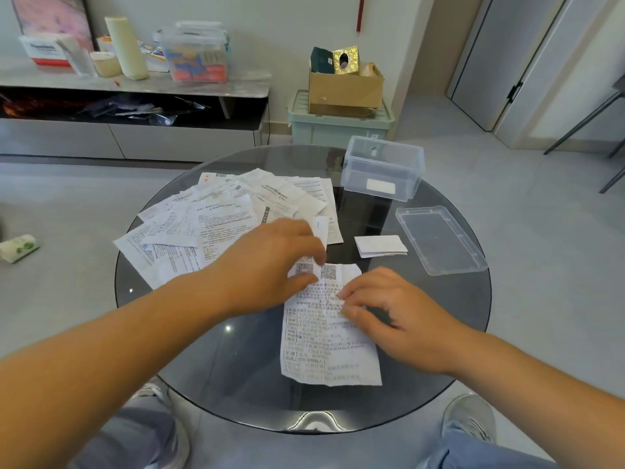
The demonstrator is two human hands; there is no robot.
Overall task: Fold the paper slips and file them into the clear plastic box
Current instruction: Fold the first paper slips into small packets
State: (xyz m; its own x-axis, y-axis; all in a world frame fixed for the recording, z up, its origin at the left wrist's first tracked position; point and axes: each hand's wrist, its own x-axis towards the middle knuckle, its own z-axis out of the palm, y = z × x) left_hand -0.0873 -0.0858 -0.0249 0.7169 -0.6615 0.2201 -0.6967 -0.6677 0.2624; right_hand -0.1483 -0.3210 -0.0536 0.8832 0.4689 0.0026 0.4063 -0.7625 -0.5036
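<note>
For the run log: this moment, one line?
left hand pinches printed slip | right hand touches it | clear box open, lid off

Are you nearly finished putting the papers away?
Not nearly. Done: the clear box stands open, its lid off beside it, and one folded slip lies near the lid. In hand: left hand and right hand hold a printed slip, not yet folded. Left: the big pile of unfolded slips, and filing them; I cannot tell if the box holds any.

The round dark glass table [243,374] is glossy; on it lie creased white matt paper slips [230,218] and a clear smooth plastic box [406,177].
</note>
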